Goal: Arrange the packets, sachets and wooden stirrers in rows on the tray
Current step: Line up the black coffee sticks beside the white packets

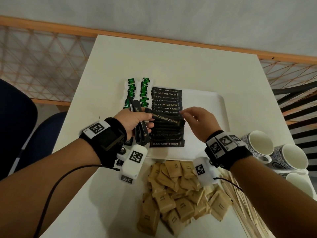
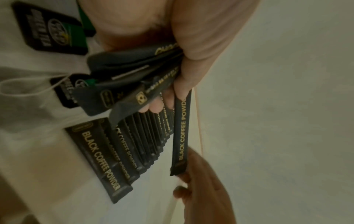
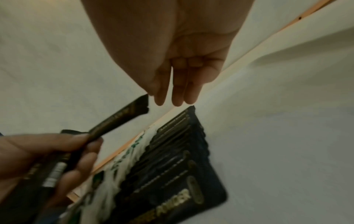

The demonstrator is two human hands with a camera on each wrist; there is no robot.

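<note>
My left hand (image 1: pixel 145 121) grips a bundle of black coffee sachets (image 1: pixel 141 134) above the tray's left part. One sachet (image 1: pixel 168 119) sticks out of the bundle toward the right. My right hand (image 1: pixel 187 115) is at that sachet's far end; in the right wrist view its fingers (image 3: pixel 177 94) are straight and the sachet's end (image 3: pixel 141 104) lies just beside them. On the white tray (image 1: pixel 209 107) a row of overlapping black sachets (image 1: pixel 167 143) runs front to back, with two rows of green packets (image 1: pixel 131 90) to its left.
A loose heap of brown sachets (image 1: pixel 180 191) lies on the white table in front of the tray. Wooden stirrers (image 1: pixel 243 208) lie at the front right. Three white and blue mugs (image 1: pixel 260 143) stand at the right edge. A blue chair (image 1: pixel 17 121) is on the left.
</note>
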